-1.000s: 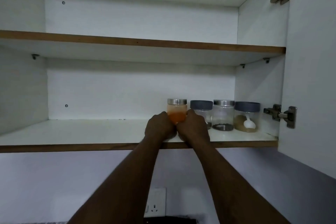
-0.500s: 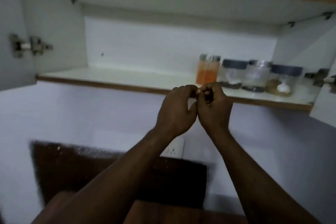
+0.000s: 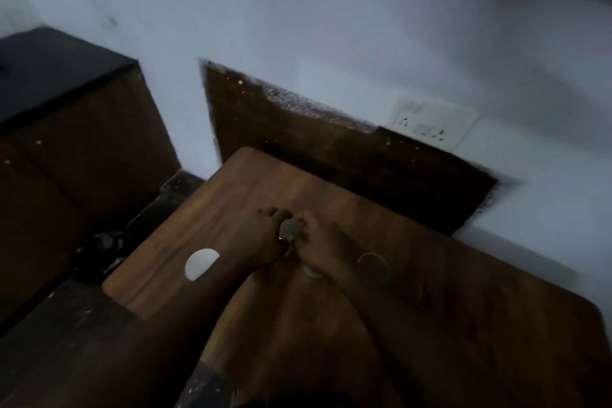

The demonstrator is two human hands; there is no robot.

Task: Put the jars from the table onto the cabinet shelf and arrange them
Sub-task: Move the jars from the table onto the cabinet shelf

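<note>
Now I am looking down at the table (image 3: 430,308), and the view is dim and smeared. Going from the left, a jar with a pale lid (image 3: 201,262) is standing near the table's left edge, partly hidden behind my left forearm. Next, my left hand (image 3: 265,238) is curling round the left side of the middle jar (image 3: 290,228), whose grey lid is showing between my fingers. My right hand (image 3: 319,242) is curling round its right side, fingers bent and pressing in, so both hands seem to be closing on that one jar, which by my reckoning is resting on the table, though blur is keeping me from telling. Just beside my right wrist a third jar with a dark lid (image 3: 374,267) is waiting. The cabinet shelf is out of view, so I cannot say what is on it. By my judgement at least three jars are remaining to carry up, and the arranging is coming after that.
</note>
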